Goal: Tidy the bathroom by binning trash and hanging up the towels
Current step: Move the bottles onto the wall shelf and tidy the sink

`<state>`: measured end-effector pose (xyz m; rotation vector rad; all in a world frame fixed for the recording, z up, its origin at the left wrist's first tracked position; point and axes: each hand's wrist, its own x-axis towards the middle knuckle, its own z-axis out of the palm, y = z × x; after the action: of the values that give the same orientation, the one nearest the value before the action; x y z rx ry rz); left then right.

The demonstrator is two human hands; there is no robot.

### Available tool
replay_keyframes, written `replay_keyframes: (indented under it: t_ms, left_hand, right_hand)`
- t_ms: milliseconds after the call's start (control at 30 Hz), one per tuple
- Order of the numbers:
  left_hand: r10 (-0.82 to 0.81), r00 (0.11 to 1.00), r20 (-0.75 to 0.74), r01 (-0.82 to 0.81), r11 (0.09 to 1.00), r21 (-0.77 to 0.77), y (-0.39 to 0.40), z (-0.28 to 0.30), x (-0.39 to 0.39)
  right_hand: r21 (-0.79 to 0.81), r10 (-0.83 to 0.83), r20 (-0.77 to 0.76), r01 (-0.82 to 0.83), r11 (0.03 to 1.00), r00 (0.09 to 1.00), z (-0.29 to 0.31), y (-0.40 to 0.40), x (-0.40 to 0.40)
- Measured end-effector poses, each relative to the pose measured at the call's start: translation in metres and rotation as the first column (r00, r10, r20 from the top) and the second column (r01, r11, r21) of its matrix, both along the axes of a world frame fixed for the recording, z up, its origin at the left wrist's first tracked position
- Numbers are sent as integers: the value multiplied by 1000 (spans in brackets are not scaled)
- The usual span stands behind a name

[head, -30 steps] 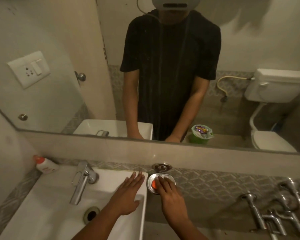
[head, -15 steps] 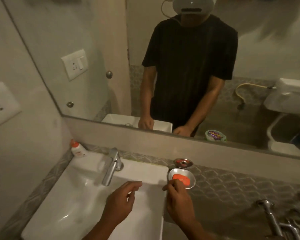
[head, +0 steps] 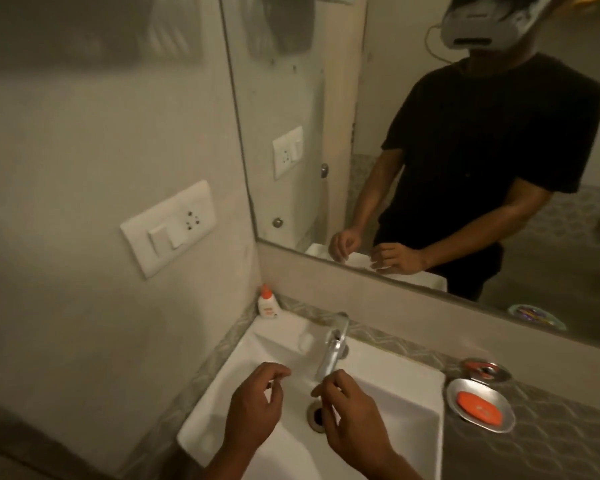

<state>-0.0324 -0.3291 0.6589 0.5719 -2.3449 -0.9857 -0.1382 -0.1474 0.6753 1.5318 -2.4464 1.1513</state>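
My left hand [head: 253,403] and my right hand [head: 347,414] hover side by side over the white sink [head: 413,386], just in front of the steel tap [head: 333,348]. Their fingers are loosely curled and I see nothing in either. In the mirror, a green-rimmed bin [head: 534,315] with colourful wrappers shows at the lower right edge of the reflection. No towel is in view. A small white bottle with an orange cap [head: 267,303] stands at the sink's back left corner.
A round steel dish with an orange soap bar [head: 478,405] sits right of the sink, below a metal wall holder [head: 485,368]. The drain [head: 317,415] lies between my hands. A switch plate [head: 168,226] is on the left wall.
My right hand left the soap dish and came back over the basin beside the left one. Both hands' fingers curled in. My view swung left and down.
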Motion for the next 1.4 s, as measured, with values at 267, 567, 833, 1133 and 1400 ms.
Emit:
replay_keyframes:
  t_ms: [267, 567, 833, 1133, 1400]
  left_hand:
    - [-66, 985, 159, 62, 998, 32, -63, -7, -20]
    - [-165, 915, 367, 142, 986, 89, -127, -16, -62]
    - [-189, 717, 670, 189, 979, 73, -139, -36, -73]
    - [-190, 821, 539, 126, 980, 154, -149, -42, -78]
    - [-180, 939, 294, 32, 895, 445, -148, -43, -71]
  right_hand:
    - [160, 54, -9, -51, 986, 999, 24, -79, -18]
    - [487, -200, 239, 61, 871, 950, 25, -156, -58]
    - [372, -277, 281, 162, 914, 919, 11, -198, -80]
    - [354, -302, 264, 199, 914, 916, -11, -227, -91]
    - [300, -294, 363, 188, 935, 884, -19, -213, -80]
